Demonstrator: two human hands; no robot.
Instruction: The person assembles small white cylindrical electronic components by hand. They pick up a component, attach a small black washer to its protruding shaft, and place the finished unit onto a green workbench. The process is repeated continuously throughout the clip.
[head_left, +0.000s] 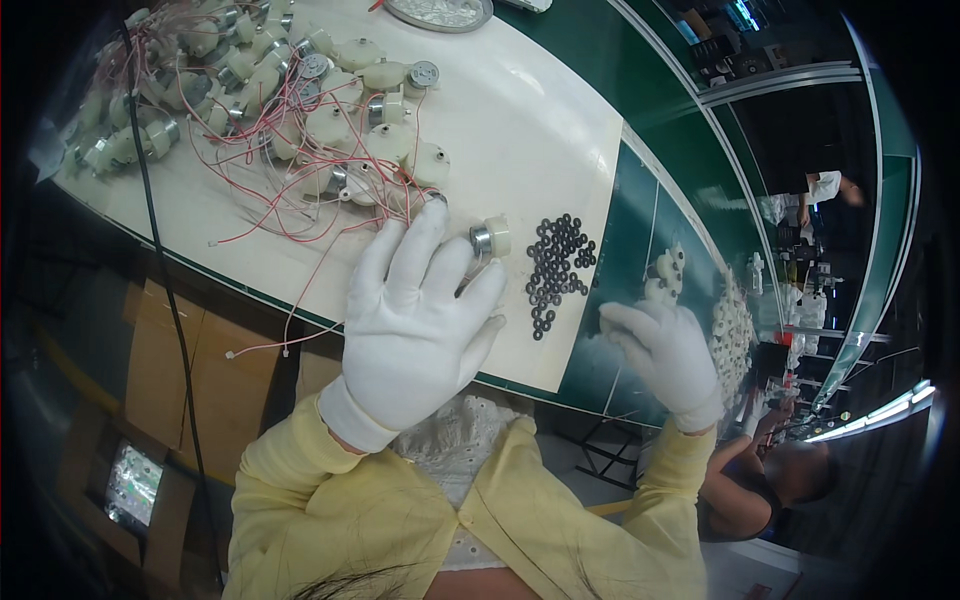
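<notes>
My left hand (410, 310), in a white glove, lies palm down with its fingers spread at the near edge of a pile of small pump motors (385, 145) with red and white wires. Beside its fingertips, a single pump motor (490, 238) with a silver body and cream cap rests on the white table. Over the green surface, my white-gloved right hand (668, 360) has thumb and fingers pressed together; whatever is between them I cannot make out. Between the hands lies a cluster of small black rings (556, 262).
White plastic parts (665, 272) stand beyond my right hand, and a heap of similar parts (732, 335) lies farther right. A round metal tray (440, 12) sits at the far edge. A black cable (160, 240) hangs at left above a cardboard box (200, 360). Another person (750, 490) is at right.
</notes>
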